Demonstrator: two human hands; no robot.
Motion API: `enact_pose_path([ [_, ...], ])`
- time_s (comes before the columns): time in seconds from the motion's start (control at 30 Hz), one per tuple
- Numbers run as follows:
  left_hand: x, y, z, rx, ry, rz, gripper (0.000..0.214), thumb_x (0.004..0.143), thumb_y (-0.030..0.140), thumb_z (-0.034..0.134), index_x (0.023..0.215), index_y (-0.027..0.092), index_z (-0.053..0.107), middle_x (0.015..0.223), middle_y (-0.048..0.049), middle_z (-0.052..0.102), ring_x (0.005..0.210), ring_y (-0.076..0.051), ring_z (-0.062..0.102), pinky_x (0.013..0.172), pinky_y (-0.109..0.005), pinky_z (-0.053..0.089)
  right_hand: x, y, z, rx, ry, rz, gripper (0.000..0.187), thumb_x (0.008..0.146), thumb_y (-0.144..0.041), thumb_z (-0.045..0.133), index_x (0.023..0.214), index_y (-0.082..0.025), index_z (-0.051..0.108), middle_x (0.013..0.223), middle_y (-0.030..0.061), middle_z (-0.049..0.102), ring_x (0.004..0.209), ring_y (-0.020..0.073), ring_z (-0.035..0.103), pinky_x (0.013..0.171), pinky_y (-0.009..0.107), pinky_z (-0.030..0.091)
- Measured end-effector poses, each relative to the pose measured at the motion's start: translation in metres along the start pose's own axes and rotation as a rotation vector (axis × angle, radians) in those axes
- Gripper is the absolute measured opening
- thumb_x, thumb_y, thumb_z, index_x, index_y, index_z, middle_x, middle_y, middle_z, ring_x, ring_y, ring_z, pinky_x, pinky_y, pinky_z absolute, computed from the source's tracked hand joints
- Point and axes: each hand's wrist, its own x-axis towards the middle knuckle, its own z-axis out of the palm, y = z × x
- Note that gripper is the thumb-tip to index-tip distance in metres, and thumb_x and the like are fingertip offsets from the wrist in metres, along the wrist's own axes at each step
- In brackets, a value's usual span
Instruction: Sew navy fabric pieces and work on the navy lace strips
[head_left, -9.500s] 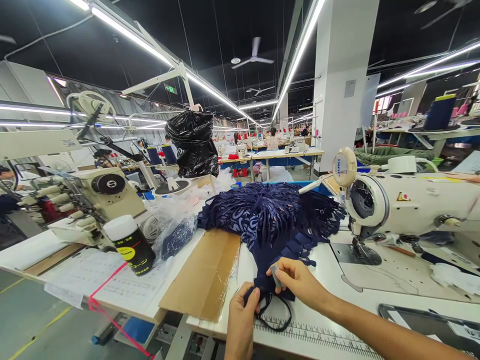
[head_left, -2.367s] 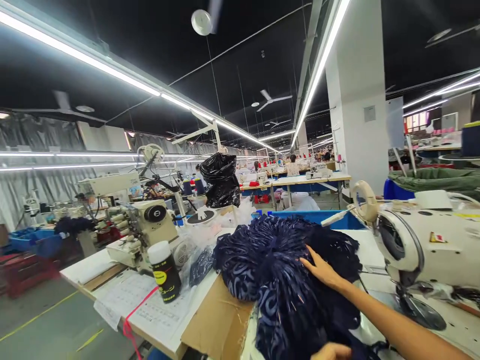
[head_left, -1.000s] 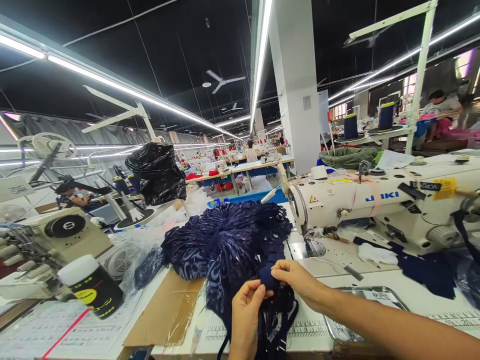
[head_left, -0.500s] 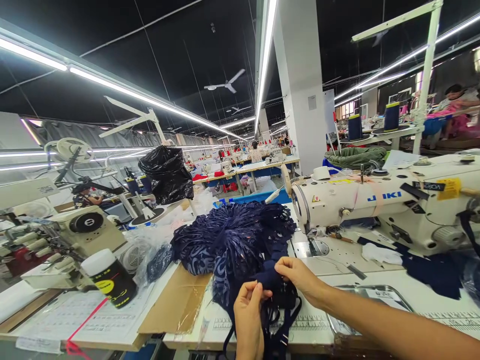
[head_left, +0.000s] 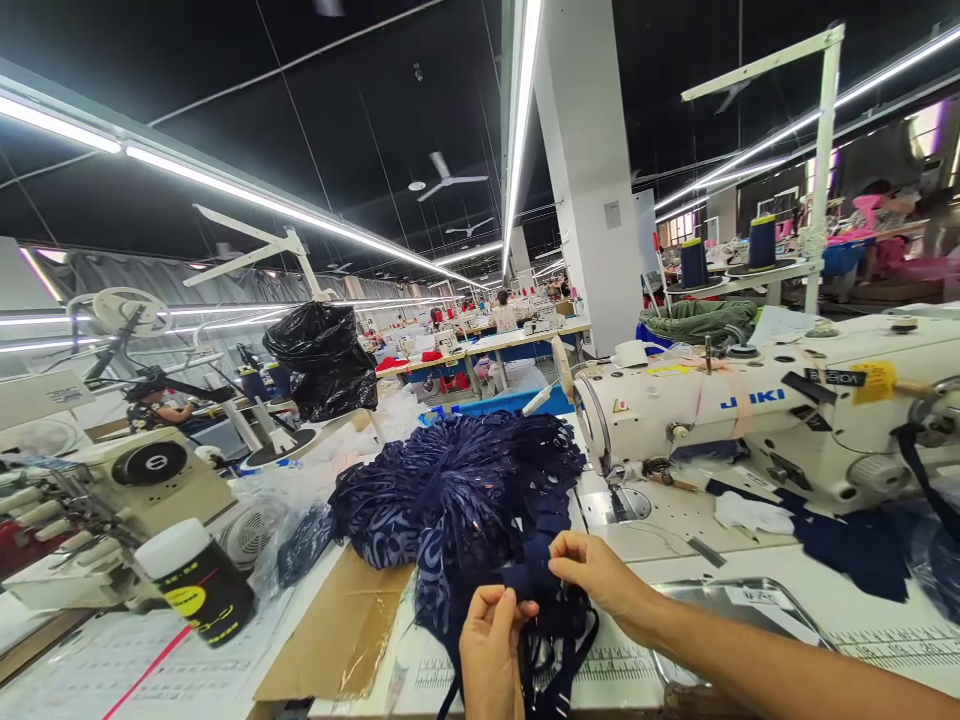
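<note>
A big heap of navy lace fabric pieces (head_left: 457,490) lies on the white sewing table (head_left: 862,600) in front of me. At its near edge both hands pinch one navy fabric piece (head_left: 529,578) with thin straps hanging down. My left hand (head_left: 491,640) grips it from below, fingers closed. My right hand (head_left: 592,575) pinches its top edge from the right. A white JUKI sewing machine (head_left: 750,410) stands just to the right of the heap.
A flat brown cardboard sheet (head_left: 337,630) lies left of the heap, with a black bottle (head_left: 195,585) and paper sheets beyond. Another machine (head_left: 135,480) stands at the left. A black plastic bag (head_left: 322,360) hangs behind. A metal tray (head_left: 742,610) lies under my right forearm. Other workers sit far back.
Both hands keep hold of the navy piece and have shifted slightly lower on the table edge. My view has turned a little.
</note>
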Motion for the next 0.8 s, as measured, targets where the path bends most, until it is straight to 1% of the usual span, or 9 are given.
enact_pose_path([
  [0.1, -0.001, -0.005, 0.001, -0.005, 0.022, 0.077, 0.030, 0.051, 0.031, 0.077, 0.060, 0.016, 0.053, 0.049, 0.0021, 0.055, 0.049, -0.011, 0.054, 0.055, -0.018, 0.043, 0.001, 0.005, -0.003, 0.004, 0.004, -0.012, 0.011, 0.059, -0.028, 0.052, 0.060, -0.018, 0.048, 0.056, -0.0047, 0.042, 0.059, 0.0122, 0.037, 0.058, 0.024, 0.028],
  [0.2, 0.001, -0.010, -0.001, 0.023, 0.005, 0.124, 0.030, 0.053, 0.034, 0.075, 0.056, 0.016, 0.051, 0.047, 0.0022, 0.052, 0.047, -0.009, 0.048, 0.052, -0.017, 0.038, 0.001, 0.008, -0.006, 0.020, -0.019, -0.001, 0.010, 0.059, -0.027, 0.052, 0.061, -0.018, 0.048, 0.057, -0.0045, 0.043, 0.059, 0.0120, 0.038, 0.057, 0.024, 0.028],
  [0.3, 0.004, -0.015, -0.006, 0.075, -0.006, 0.164, 0.033, 0.053, 0.038, 0.074, 0.052, 0.016, 0.050, 0.047, 0.0022, 0.050, 0.046, -0.009, 0.044, 0.051, -0.018, 0.035, -0.001, 0.005, -0.007, 0.027, -0.029, 0.001, 0.011, 0.059, -0.028, 0.052, 0.063, -0.018, 0.048, 0.058, -0.0040, 0.044, 0.060, 0.0122, 0.038, 0.059, 0.024, 0.028],
  [0.4, 0.009, -0.018, -0.009, 0.127, 0.002, 0.207, 0.035, 0.053, 0.042, 0.074, 0.052, 0.017, 0.049, 0.049, 0.0025, 0.049, 0.049, -0.010, 0.044, 0.053, -0.021, 0.035, -0.003, 0.001, -0.006, 0.014, 0.000, 0.000, 0.011, 0.059, -0.028, 0.051, 0.062, -0.018, 0.047, 0.059, -0.0039, 0.044, 0.061, 0.0125, 0.038, 0.059, 0.024, 0.029],
  [0.6, 0.015, -0.026, -0.011, 0.184, 0.003, 0.226, 0.039, 0.054, 0.049, 0.073, 0.055, 0.017, 0.050, 0.048, 0.0024, 0.049, 0.050, -0.011, 0.044, 0.053, -0.021, 0.034, -0.002, 0.004, -0.006, 0.013, 0.011, -0.033, 0.012, 0.059, -0.030, 0.051, 0.061, -0.019, 0.047, 0.056, -0.0042, 0.043, 0.057, 0.0121, 0.038, 0.055, 0.024, 0.028],
  [0.8, 0.020, -0.032, -0.011, 0.203, 0.036, 0.196, 0.043, 0.052, 0.053, 0.073, 0.061, 0.018, 0.051, 0.046, 0.0023, 0.050, 0.050, -0.013, 0.047, 0.053, -0.021, 0.034, -0.002, 0.001, -0.007, 0.020, 0.028, -0.024, 0.011, 0.057, -0.029, 0.051, 0.059, -0.018, 0.047, 0.055, -0.0042, 0.043, 0.056, 0.0116, 0.038, 0.054, 0.024, 0.028],
])
